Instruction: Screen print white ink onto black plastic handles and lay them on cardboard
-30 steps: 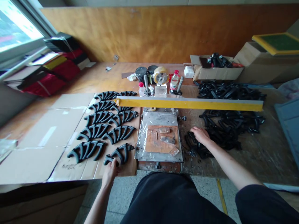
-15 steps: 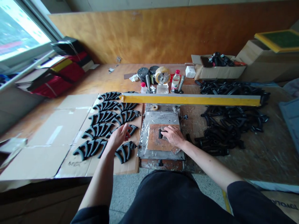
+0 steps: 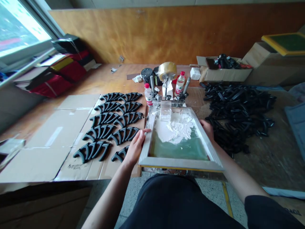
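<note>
A screen printing frame (image 3: 181,163) with a pale metal rim lies lowered over the base plate, hiding most of it. White ink (image 3: 177,128) is heaped on the upper half of its green mesh (image 3: 176,150). My left hand (image 3: 136,147) holds the frame's left side, index finger stretched along the rim. On the right side, my right hand (image 3: 207,129) grips the rim, its fingers partly hidden. A tape-wrapped strip (image 3: 166,110) reaches over the top end from the hinge clamp (image 3: 168,102). Rows of curved black handle-like parts (image 3: 100,128) lie beside my left hand.
Cardboard sheets (image 3: 45,140) cover the left of the table. A pile of black parts (image 3: 238,108) lies right. Behind the frame stand a tape roll (image 3: 167,71), two bottles including one red-capped bottle (image 3: 180,83), and black tins (image 3: 147,75). An open carton (image 3: 226,71) sits at back right.
The raised frame has swung down flat over the plate. My right hand has left the black part there and moved to the frame's right side; my left hand has come to its left side.
</note>
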A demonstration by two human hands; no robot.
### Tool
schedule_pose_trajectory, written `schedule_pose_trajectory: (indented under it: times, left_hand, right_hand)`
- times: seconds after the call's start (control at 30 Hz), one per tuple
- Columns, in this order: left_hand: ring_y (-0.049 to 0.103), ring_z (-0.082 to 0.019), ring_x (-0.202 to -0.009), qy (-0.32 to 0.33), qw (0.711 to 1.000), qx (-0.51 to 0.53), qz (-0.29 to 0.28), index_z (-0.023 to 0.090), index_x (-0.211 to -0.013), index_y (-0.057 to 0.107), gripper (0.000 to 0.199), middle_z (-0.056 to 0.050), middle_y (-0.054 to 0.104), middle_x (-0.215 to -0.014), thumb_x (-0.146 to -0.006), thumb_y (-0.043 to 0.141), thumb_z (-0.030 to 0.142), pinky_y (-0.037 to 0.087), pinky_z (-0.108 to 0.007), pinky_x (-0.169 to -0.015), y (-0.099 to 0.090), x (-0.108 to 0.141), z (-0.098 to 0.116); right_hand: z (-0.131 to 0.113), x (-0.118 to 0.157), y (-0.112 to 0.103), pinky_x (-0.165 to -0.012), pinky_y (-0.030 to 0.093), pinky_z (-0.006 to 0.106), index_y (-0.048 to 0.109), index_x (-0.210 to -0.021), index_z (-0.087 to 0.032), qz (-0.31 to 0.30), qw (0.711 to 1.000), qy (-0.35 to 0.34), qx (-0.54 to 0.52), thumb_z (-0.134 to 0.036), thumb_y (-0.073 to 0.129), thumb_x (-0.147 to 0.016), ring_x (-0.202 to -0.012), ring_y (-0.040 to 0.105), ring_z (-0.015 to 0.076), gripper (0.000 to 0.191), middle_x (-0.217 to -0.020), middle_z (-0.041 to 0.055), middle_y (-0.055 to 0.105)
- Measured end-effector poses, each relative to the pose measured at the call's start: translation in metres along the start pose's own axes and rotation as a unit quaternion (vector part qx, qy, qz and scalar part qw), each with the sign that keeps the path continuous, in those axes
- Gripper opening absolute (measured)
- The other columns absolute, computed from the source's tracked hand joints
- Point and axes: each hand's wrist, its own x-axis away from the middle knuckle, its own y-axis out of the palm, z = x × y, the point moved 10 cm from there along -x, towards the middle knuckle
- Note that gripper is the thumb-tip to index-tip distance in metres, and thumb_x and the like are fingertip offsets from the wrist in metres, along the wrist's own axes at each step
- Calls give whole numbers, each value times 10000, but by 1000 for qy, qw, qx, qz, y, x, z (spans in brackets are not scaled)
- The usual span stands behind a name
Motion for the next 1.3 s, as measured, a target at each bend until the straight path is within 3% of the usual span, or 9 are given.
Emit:
schedule_pose_trajectory:
  times: [0.13, 0.23, 0.3, 0.43, 0.63, 0.83, 1.0, 1.17, 1.3]
  left_hand:
    - [493, -108, -583, -35, 996, -85, -2, 274, -1426, 392, 675, 31, 587, -733, -824, 581, 513, 387, -209, -551, -1, -3, -67]
    - [433, -96, -541, -29, 988, -151, 2, 262, -1437, 378, 658, 56, 517, -661, -845, 535, 501, 339, -207, -535, 1, -13, -92]
    - [417, -95, -538, -26, 983, -180, 3, 260, -1422, 405, 627, 60, 494, -643, -852, 516, 497, 327, -207, -539, 1, -18, -98]
    - [435, -105, -542, -36, 984, -173, 6, 258, -1384, 460, 606, 57, 495, -637, -828, 546, 483, 331, -207, -540, -2, -21, -101]
    - [462, -115, -554, -53, 988, -145, 15, 259, -1363, 486, 620, 40, 544, -668, -795, 586, 484, 353, -214, -538, -5, -20, -105]
    - [455, -111, -551, -51, 988, -147, 9, 245, -1364, 485, 627, 34, 549, -682, -808, 563, 523, 341, -210, -525, -4, -18, -101]
    - [459, -106, -537, -59, 991, -121, 14, 243, -1363, 490, 638, 39, 554, -669, -793, 588, 512, 334, -205, -513, -3, -14, -95]
    - [485, -108, -537, -67, 993, -96, -3, 260, -1402, 442, 689, 31, 604, -686, -781, 623, 494, 352, -205, -512, -1, -8, -71]
    - [550, -141, -597, -48, 999, -19, -2, 246, -1280, 574, 598, -5, 652, -748, -766, 639, 545, 409, -225, -520, -3, 0, -23]
  right_hand:
    - [-30, -42, -7, -900, 501, 402, 587, -1245, -130, 55, 998, -20, 23, -285, 585, -862, -1131, 567, 264, 412, -1302, 157, 561]
    - [-98, -64, 41, -980, 432, 459, 546, -1281, -161, -37, 990, -113, 75, -281, 749, -745, -1224, 465, 316, 586, -1350, 150, 507]
    - [-121, -64, 76, -899, 454, 424, 619, -1121, -163, -127, 979, -117, 106, -269, 743, -755, -1081, 533, 300, 401, -1131, 129, 621]
    - [-133, -27, 102, -762, 428, 339, 636, -873, -166, -232, 951, -171, 113, -179, 599, -838, -893, 559, 245, 52, -852, 89, 643]
    - [-148, 34, 77, -731, 382, 301, 644, -825, -191, -296, 883, -361, 49, -32, 511, -751, -849, 549, 203, 220, -825, 50, 638]
    - [-146, 24, 77, -769, 405, 320, 657, -861, -185, -215, 926, -307, 34, -49, 523, -784, -901, 548, 220, 206, -870, 63, 660]
    - [-146, 45, 74, -755, 444, 313, 667, -924, -181, -219, 917, -332, 10, -99, 537, -843, -900, 560, 211, 174, -879, 60, 664]
    - [-138, -32, 59, -744, 480, 327, 633, -1167, -246, -149, 969, -196, 16, -278, 672, -841, -862, 605, 201, 330, -942, 30, 685]
    - [-99, -96, 17, -704, 500, 327, 516, -1348, -285, -66, 992, -105, 20, -299, 664, -852, -794, 632, 184, 518, -971, 35, 698]
